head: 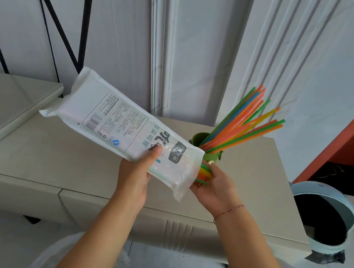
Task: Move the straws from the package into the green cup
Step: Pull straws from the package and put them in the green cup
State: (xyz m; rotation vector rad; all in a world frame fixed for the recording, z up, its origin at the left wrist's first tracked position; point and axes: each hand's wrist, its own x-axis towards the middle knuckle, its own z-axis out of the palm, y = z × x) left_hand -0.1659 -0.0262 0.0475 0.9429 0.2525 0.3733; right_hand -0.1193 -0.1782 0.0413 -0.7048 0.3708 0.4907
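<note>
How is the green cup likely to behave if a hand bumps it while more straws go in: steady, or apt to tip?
Probably apt to tip: the green cup is small, and the straws in it are long and lean right, well past its rim. It likely slides easily too, since the tabletop looks smooth. The cup looks light, though its weight cannot be seen.

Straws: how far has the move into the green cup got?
Done: a fan of coloured straws already stands in the green cup. In hand: the left hand holds the package while the right hand pulls a small bunch from its open end. Left: cupping that bunch; whether more remain inside is unclear.
</note>
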